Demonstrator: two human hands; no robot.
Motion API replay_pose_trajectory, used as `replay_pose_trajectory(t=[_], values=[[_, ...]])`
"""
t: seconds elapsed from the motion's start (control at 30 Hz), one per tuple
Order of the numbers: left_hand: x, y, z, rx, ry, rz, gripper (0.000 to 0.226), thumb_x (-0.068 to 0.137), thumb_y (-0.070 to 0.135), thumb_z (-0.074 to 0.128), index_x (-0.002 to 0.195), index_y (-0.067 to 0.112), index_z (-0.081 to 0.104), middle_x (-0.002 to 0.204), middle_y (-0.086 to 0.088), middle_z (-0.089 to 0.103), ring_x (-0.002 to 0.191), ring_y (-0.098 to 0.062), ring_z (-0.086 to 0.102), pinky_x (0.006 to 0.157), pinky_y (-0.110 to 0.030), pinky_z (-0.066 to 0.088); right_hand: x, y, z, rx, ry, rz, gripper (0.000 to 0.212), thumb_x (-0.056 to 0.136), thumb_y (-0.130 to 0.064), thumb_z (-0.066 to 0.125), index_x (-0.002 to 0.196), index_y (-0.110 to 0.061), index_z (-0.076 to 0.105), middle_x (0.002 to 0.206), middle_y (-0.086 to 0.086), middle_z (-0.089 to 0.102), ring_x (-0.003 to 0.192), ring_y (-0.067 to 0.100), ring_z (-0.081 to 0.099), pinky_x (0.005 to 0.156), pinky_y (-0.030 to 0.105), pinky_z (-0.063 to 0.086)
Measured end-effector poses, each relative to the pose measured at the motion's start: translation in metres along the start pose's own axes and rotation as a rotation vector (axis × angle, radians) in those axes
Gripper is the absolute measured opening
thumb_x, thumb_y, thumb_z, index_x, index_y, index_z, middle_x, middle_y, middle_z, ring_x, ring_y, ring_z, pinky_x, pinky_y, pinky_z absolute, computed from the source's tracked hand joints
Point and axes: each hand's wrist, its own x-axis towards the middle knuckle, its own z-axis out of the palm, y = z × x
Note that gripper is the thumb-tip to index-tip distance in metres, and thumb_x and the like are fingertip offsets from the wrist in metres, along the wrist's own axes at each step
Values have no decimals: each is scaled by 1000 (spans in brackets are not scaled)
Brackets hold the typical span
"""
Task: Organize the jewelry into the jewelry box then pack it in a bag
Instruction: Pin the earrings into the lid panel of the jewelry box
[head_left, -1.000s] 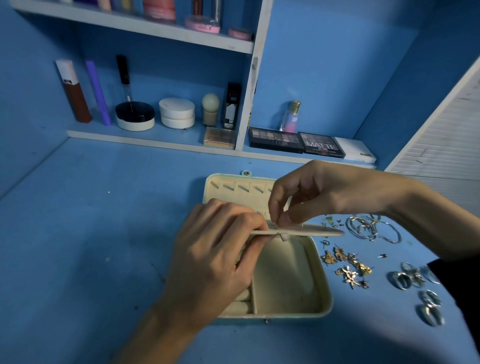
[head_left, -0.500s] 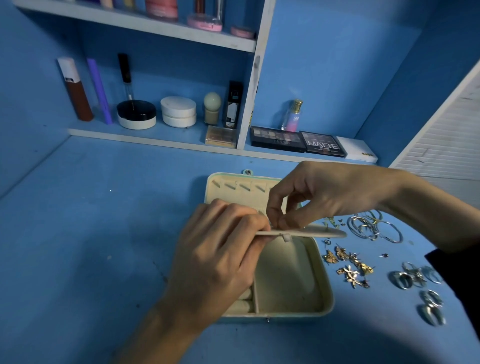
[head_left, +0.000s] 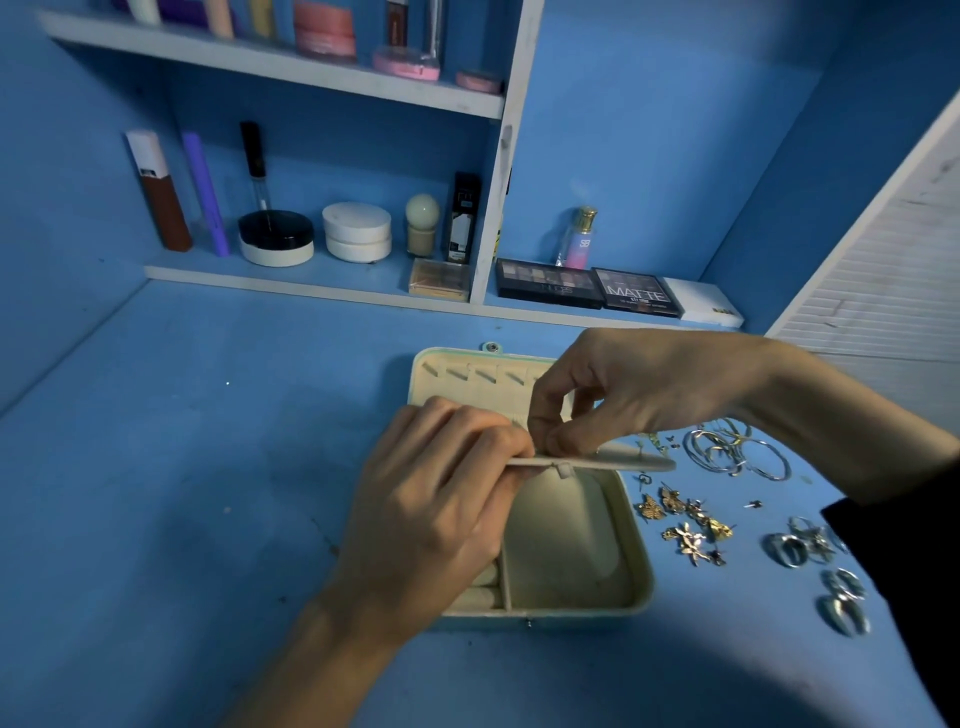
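Holding flat panel (head_left: 623, 461) over open jewelry box (head_left: 643, 571).
Left hand (head_left: 436, 499) grips its 9 o'clock end; right hand (head_left: 639, 395) pinches its top face; gold earrings (head_left: 685, 525) at box's 3 o'clock.

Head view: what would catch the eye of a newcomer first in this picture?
Over an open cream jewelry box in the middle of the blue table, the left hand grips a flat cream panel and the right hand pinches at its top. To the right of the box, gold earrings, silver hoops and silver rings lie loose on the table.
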Motion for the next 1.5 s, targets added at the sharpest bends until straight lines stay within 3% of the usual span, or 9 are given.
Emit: replay_pose_trajectory(t=[0.23, 0.37, 0.47, 0.53, 0.63, 0.77, 0.93, 1.27, 1.5], values=[[-2, -1, 1, 13, -8, 19, 11, 84, 7, 69, 83, 13, 59, 79, 0, 62, 73, -19, 51, 68, -30, 40, -2, 1, 3, 40, -11, 38, 12, 81, -15, 61, 75, -23, 69, 69, -8, 64, 60, -2, 50, 71, 22, 42], [-2, -1, 1, 16, -12, 6, 9, 84, 9, 71, 78, 9, 63, 78, 0, 63, 73, -20, 53, 67, -31, 42, -5, -1, 3, 91, 13, 35, 14, 83, -9, 61, 76, -18, 70, 65, -12, 61, 60, -2, 50, 65, 12, 41], [3, -4, 1, -23, -10, -23, 13, 81, 14, 74, 76, 8, 64, 77, -1, 63, 72, -21, 55, 67, -33, 45, -10, 4, 6, 159, 98, -15, 9, 84, -9, 65, 86, -17, 69, 72, -7, 65, 65, 4, 54, 68, 18, 42], [9, -7, 2, -55, -15, -57, 16, 81, 19, 75, 77, 7, 64, 77, 0, 62, 73, -20, 56, 69, -32, 46, -14, 10, 7, 261, 220, -49, 16, 84, -12, 68, 98, -19, 66, 79, -2, 68, 72, 9, 59, 74, 21, 43], [20, -14, 7, -107, -23, -114, 19, 82, 25, 71, 81, 7, 64, 80, 0, 62, 76, -20, 56, 70, -30, 46, -21, 14, 11, 386, 519, -65, 21, 86, -13, 64, 105, -22, 63, 92, -1, 70, 88, 16, 62, 82, 39, 46], [37, -28, 17, -125, -28, -168, 22, 79, 26, 73, 87, 7, 66, 88, -2, 61, 85, -19, 57, 76, -26, 45, -26, 18, 17, 363, 882, -125, 18, 86, -17, 65, 103, -22, 63, 96, -4, 65, 88, 9, 59, 77, 28, 45], [46, -43, 30, -163, -32, -265, 29, 78, 36, 71, 94, 12, 69, 95, -1, 60, 91, -19, 60, 75, -34, 50, -28, 27, 28, 246, 1086, -176, 20, 84, -24, 63, 103, -27, 61, 96, -11, 63, 90, 6, 57, 75, 18, 45], [41, -45, 31, -246, -17, -343, 31, 84, 36, 60, 106, 16, 69, 103, 1, 57, 95, -14, 58, 82, -27, 49, -30, 42, 57, 347, 1064, -159, 10, 82, -30, 62, 89, -24, 60, 69, 2, 57, 63, 24, 54, 63, 44, 46], [36, -40, 29, -253, 24, -351, 27, 90, 20, 53, 113, 11, 66, 105, -1, 57, 97, -10, 55, 84, -14, 42, -37, 67, 67, 342, 1025, -71, 10, 87, -14, 65, 79, -19, 61, 69, 1, 60, 63, 29, 51, 61, 55, 46]])
